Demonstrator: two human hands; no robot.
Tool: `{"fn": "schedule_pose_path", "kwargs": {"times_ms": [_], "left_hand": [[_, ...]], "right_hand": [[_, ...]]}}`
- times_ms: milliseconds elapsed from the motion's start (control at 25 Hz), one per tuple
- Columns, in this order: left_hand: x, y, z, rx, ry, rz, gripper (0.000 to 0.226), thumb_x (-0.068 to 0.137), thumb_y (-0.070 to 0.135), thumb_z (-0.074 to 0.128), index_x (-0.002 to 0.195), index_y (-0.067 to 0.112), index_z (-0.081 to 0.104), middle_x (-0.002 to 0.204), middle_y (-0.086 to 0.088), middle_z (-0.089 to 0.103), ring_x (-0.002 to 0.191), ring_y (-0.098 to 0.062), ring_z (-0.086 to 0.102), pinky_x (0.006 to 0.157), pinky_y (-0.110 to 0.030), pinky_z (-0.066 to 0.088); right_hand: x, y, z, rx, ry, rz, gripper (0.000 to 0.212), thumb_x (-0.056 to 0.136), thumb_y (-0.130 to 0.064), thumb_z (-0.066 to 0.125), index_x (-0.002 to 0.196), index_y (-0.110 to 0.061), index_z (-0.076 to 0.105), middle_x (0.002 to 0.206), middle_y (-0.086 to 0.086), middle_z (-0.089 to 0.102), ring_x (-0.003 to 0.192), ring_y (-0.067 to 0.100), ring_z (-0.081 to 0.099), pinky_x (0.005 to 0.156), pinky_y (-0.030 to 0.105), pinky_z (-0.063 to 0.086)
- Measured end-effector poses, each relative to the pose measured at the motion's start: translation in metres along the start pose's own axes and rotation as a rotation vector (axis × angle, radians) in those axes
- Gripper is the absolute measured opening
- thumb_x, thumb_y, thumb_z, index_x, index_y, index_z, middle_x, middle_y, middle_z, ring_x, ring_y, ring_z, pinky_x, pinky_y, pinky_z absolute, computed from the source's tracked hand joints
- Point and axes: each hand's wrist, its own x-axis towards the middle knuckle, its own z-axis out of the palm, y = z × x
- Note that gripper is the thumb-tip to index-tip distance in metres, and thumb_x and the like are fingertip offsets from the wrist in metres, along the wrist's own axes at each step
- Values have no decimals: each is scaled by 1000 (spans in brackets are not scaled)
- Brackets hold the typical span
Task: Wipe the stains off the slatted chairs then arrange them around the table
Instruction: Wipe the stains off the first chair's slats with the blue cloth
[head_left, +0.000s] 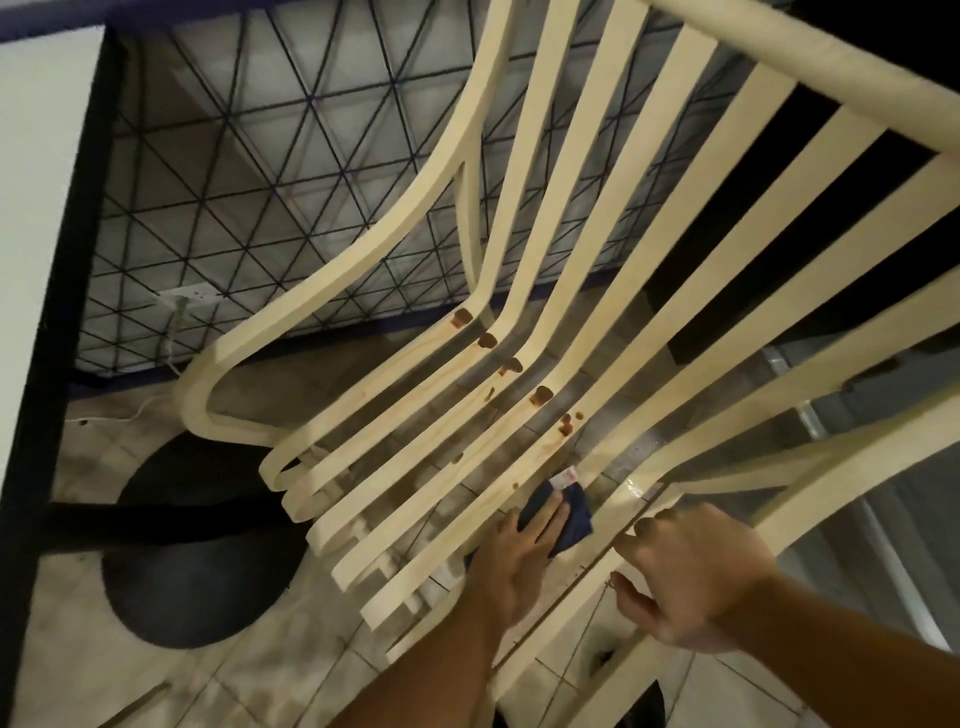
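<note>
The left hand (519, 556) presses a cloth (577, 519) with flat fingers on the chair (779, 47) seat, near its front edge. The right hand (696, 577) curls around a right slat. Stains (540, 396) lie farther back.

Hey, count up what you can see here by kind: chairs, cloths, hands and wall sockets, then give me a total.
Chairs: 1, the slatted chair
Cloths: 1, the dark blue cloth
Hands: 2, the left hand pressing the cloth, the right hand gripping a slat
Wall sockets: 1, the wall socket
Total: 5
</note>
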Motion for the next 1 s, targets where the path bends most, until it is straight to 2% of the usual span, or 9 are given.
{"fn": "schedule_pose_path", "kwargs": {"times_ms": [120,240,280,400,600,720,760,920,1000], "left_hand": [[-66,-28,4,179,-1,45,91,92,32,66,164,29,10,172,10,6,126,-27,53,97,-41,55],[-119,-51,2,202,1,4,100,67,34,87,155,27,40,169,11,18,109,-20,60,81,-33,59],[-132,-57,3,212,12,14,96,64,35,86,152,26,46,168,11,23,108,-20,60,80,-32,60],[-144,-63,7,244,26,90,73,80,35,62,150,25,45,167,10,25,114,-22,52,83,-30,59],[-108,-49,-7,209,-167,-2,102,63,33,87,153,26,40,161,10,35,109,-20,65,81,-34,60],[-73,-36,-9,169,-193,-1,99,91,31,66,163,37,-2,168,9,20,122,-26,55,97,-42,53],[-60,-29,-7,158,-166,19,93,96,33,58,163,35,-7,169,9,18,124,-26,54,99,-42,52],[17,-6,5,162,-129,63,81,95,34,64,163,20,21,172,0,5,115,-28,64,91,-39,58],[66,12,2,211,-156,70,82,98,25,58,163,17,10,172,-3,-5,124,-40,57,98,-47,53]], "right_hand": [[-3,-1,3,-4,32,8,56,95,-68,29,128,-32,56,108,-4,66,96,16,61,88,33,48],[-5,-2,3,-48,60,-2,58,95,-65,25,123,-28,60,102,-2,69,91,19,64,87,34,51],[-5,-3,3,-61,63,-4,59,95,-65,24,122,-27,61,100,-2,69,89,20,65,85,34,51],[-6,-3,1,-65,62,-8,60,94,-63,24,121,-24,61,99,-2,69,87,21,66,82,32,49],[-3,2,2,-30,34,-36,63,94,-65,23,122,-24,62,102,0,69,90,22,66,82,35,52],[-2,3,0,-2,-4,-54,61,94,-66,26,122,-24,61,104,2,68,91,23,65,83,36,52],[-2,4,-2,3,-12,-53,60,94,-66,27,121,-24,61,102,2,68,90,23,64,83,37,53],[-1,4,-4,8,-14,-50,59,94,-66,29,113,-21,63,91,3,65,81,23,63,80,40,54],[0,6,-4,6,-11,-59,59,93,-66,28,109,-20,62,85,4,63,75,23,61,77,41,55]]}}
